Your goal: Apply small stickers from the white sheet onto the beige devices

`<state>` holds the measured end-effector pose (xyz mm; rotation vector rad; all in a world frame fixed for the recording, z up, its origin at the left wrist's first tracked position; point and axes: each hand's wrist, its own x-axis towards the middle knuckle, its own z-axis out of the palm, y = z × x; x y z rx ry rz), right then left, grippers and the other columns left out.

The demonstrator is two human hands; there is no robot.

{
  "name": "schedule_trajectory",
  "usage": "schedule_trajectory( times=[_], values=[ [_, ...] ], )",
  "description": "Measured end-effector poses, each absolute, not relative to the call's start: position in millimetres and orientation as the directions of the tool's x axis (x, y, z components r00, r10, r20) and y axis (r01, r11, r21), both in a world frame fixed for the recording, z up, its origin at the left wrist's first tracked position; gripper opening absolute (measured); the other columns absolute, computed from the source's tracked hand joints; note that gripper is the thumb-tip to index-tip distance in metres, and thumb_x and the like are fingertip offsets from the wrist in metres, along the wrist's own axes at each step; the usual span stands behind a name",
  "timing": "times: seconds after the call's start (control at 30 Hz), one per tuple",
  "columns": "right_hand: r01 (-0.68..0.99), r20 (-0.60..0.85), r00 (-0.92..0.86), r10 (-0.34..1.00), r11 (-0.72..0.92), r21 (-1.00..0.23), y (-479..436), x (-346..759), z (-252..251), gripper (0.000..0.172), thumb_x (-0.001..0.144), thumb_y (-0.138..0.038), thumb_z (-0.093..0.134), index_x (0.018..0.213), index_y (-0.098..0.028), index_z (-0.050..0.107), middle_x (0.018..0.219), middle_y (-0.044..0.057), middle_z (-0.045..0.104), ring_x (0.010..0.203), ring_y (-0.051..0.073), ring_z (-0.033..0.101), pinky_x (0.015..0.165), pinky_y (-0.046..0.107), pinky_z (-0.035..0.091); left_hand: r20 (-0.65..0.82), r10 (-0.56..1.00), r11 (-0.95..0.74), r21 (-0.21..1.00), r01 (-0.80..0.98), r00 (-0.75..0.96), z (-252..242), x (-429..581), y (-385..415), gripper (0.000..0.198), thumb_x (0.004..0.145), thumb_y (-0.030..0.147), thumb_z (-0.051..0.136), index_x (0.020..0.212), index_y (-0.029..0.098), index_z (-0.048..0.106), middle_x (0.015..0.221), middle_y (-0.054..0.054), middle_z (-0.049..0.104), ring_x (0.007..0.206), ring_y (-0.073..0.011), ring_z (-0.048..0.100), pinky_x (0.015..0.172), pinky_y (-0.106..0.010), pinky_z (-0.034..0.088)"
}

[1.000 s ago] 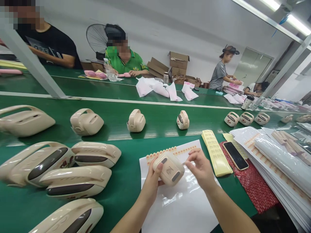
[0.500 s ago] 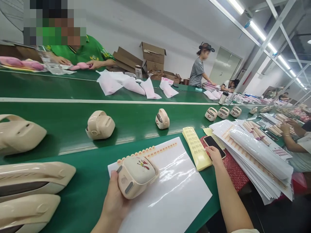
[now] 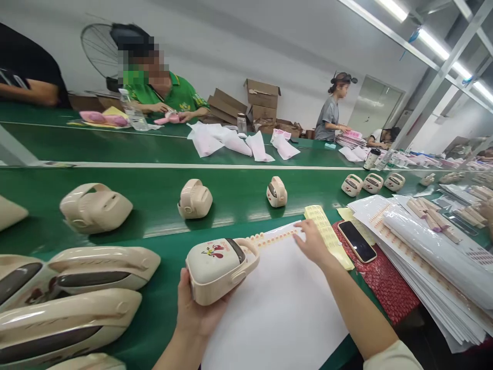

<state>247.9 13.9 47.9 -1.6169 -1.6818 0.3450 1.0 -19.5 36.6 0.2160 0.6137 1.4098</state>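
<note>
My left hand [image 3: 198,311] grips a cream handheld device [image 3: 217,272] with a carry handle, a dark window and a red printed motif on its pale lid. The device is held tilted over a white sheet [image 3: 281,308] with rows of small round orange stickers [image 3: 275,238] along its far edge. At the right end of those rows is my right hand [image 3: 314,242], thumb and forefinger tips slightly apart at the stickers. Whether a sticker clings to a fingertip is too small to tell. A yellow label sheet [image 3: 327,236] lies beside the right hand.
More cream devices [image 3: 194,199] stand along the green belt [image 3: 239,195], and several lie at the lower left [image 3: 69,318]. A phone [image 3: 357,241] rests on red bubble wrap [image 3: 389,285]. Stacked sheets [image 3: 431,272] lie at right. Co-workers sit or stand across the belt.
My right hand has moved left from the phone and yellow label sheet to the orange stickers. My left hand has turned the device so its handle points right. The view has shifted left.
</note>
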Motion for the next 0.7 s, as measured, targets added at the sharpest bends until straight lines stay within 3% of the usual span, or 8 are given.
schedule_trajectory(
  times=[0.1, 0.17, 0.27, 0.33, 0.43, 0.6, 0.7],
  values=[
    [0.645, 0.165, -0.009, 0.986, 0.131, -0.753, 45.8, 202.8, 39.7, 0.026, 0.072, -0.016, 0.058, 0.097, -0.022, 0.062, 0.098, 0.005, 0.049, 0.074, 0.015, 0.053, 0.078, 0.034, 0.043, -0.228, 0.969, 0.177, 0.393, -0.902, 0.091, 30.1, -0.8, -15.4, 0.048, 0.076, 0.041, 0.056, 0.121, 0.026, 0.053, 0.104, -0.010, 0.069, 0.084, -0.0321, 0.066, 0.061, -0.045, 0.057],
    [0.600, 0.101, 0.003, 0.995, 0.079, -0.796, 62.1, 187.1, 33.0, 0.019, 0.067, -0.012, 0.063, 0.083, -0.022, 0.064, 0.087, 0.002, 0.050, 0.070, 0.015, 0.053, 0.076, 0.034, 0.043, -0.198, 0.971, 0.193, 0.336, -0.922, 0.131, 25.9, -2.5, -12.7, 0.050, 0.077, 0.041, 0.055, 0.125, 0.025, 0.050, 0.104, -0.011, 0.069, 0.088, -0.0336, 0.065, 0.064, -0.046, 0.056],
    [0.551, 0.092, 0.028, 0.995, 0.061, -0.832, 73.7, 182.4, 28.2, 0.013, 0.062, -0.008, 0.064, 0.059, -0.019, 0.058, 0.075, 0.000, 0.048, 0.066, 0.014, 0.051, 0.073, 0.033, 0.043, -0.094, 0.979, 0.199, 0.236, -0.951, 0.181, 20.1, -3.8, -9.5, 0.052, 0.081, 0.041, 0.052, 0.129, 0.024, 0.045, 0.108, -0.013, 0.067, 0.092, -0.0339, 0.064, 0.070, -0.047, 0.055],
    [0.503, 0.107, 0.053, 0.993, 0.065, -0.862, 71.8, 182.9, 30.6, 0.013, 0.064, -0.011, 0.062, 0.056, -0.018, 0.054, 0.077, 0.000, 0.049, 0.067, 0.014, 0.052, 0.072, 0.032, 0.043, 0.007, 0.977, 0.208, 0.164, -0.964, 0.212, 15.2, -3.3, -7.6, 0.051, 0.083, 0.042, 0.049, 0.131, 0.025, 0.042, 0.111, -0.013, 0.066, 0.096, -0.0334, 0.063, 0.075, -0.049, 0.053],
    [0.388, 0.144, 0.094, 0.985, 0.097, -0.917, 55.5, 173.8, 39.8, 0.013, 0.072, -0.026, 0.058, 0.062, -0.019, 0.052, 0.086, 0.003, 0.054, 0.081, 0.016, 0.055, 0.075, 0.032, 0.044, 0.143, 0.963, 0.215, 0.089, -0.972, 0.226, 7.1, -1.3, -4.7, 0.050, 0.084, 0.044, 0.048, 0.131, 0.029, 0.041, 0.114, -0.011, 0.065, 0.104, -0.0323, 0.059, 0.084, -0.051, 0.048],
    [-0.100, 0.197, 0.158, 0.968, 0.214, -0.972, 15.1, 128.1, 50.7, 0.027, 0.065, -0.041, 0.065, 0.056, -0.020, 0.051, 0.097, 0.007, 0.054, 0.106, 0.024, 0.049, 0.086, 0.038, 0.041, 0.237, 0.952, 0.176, 0.095, -0.980, 0.194, 6.8, 1.1, -3.6, 0.048, 0.082, 0.045, 0.051, 0.127, 0.028, 0.047, 0.115, -0.010, 0.064, 0.109, -0.0299, 0.056, 0.088, -0.042, 0.048],
    [-0.132, 0.187, 0.208, 0.960, 0.217, -0.967, 3.4, 104.3, 49.7, 0.029, 0.063, -0.043, 0.067, 0.053, -0.020, 0.053, 0.100, 0.007, 0.052, 0.112, 0.025, 0.045, 0.095, 0.042, 0.033, 0.250, 0.957, 0.126, 0.098, -0.987, 0.147, 14.5, 3.1, -5.7, 0.044, 0.085, 0.042, 0.048, 0.127, 0.029, 0.047, 0.115, -0.008, 0.064, 0.106, -0.0259, 0.059, 0.089, -0.039, 0.048]
  ],
)
